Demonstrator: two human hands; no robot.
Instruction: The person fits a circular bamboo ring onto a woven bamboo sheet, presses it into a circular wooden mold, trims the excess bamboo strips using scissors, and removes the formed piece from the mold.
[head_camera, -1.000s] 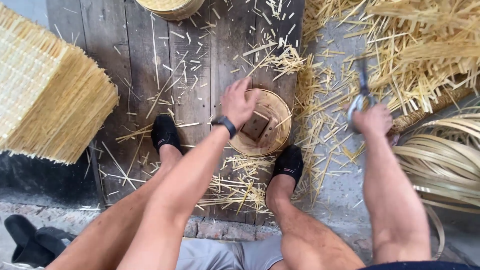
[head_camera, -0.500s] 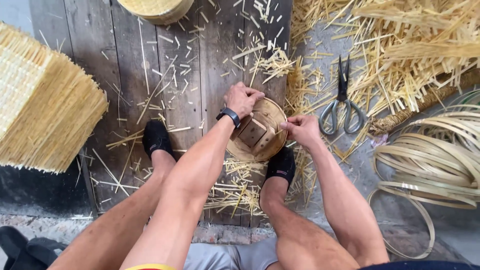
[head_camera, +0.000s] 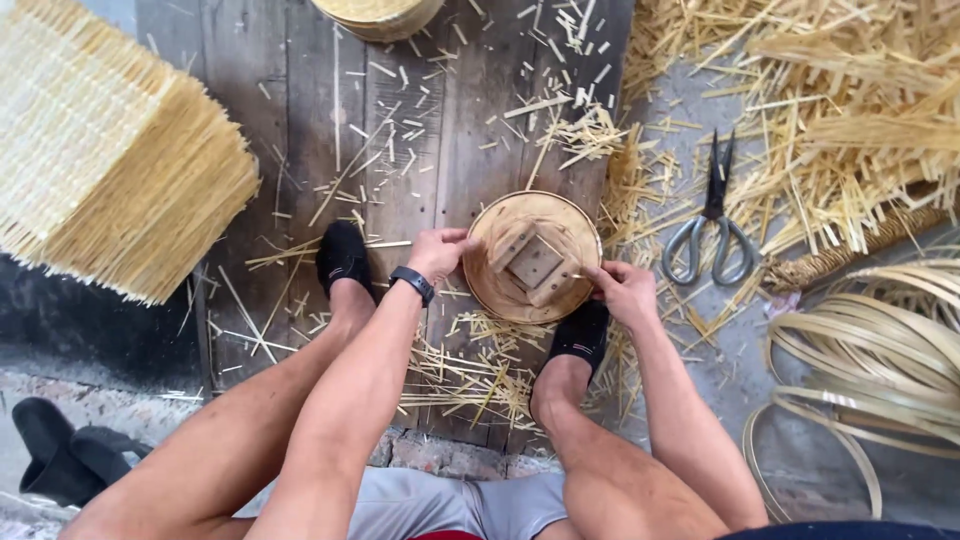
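The left hand (head_camera: 437, 252) grips the left rim of a round bamboo tray (head_camera: 535, 257), fingers curled over the edge and thumb on top, the wrist bent inward; a dark watch (head_camera: 413, 284) circles that wrist, and the forearm runs down and to the left toward the knee. The right hand (head_camera: 625, 291) clasps the tray's lower right rim, fingers pinched on the edge with a thin bamboo sliver between them; its forearm drops steeply toward the lower right. Both hands are closed on the tray, holding it between them.

The tray sits tilted toward the camera between the person's feet, its underside showing flat crossed slats around a square middle. A black sock (head_camera: 343, 257) lies just left of the tray, another black sock (head_camera: 580, 330) just below it, partly under the right hand.

Beneath the tray are dark wooden planks (head_camera: 300, 120) strewn with short bamboo offcuts (head_camera: 470, 370). Right of the tray, near but apart, lie scissors (head_camera: 710, 215) with grey handles, on loose straw. Further right and lower are coiled bamboo strips (head_camera: 870, 360). Well to the left of the tray stands a stack of woven mats (head_camera: 110, 150).
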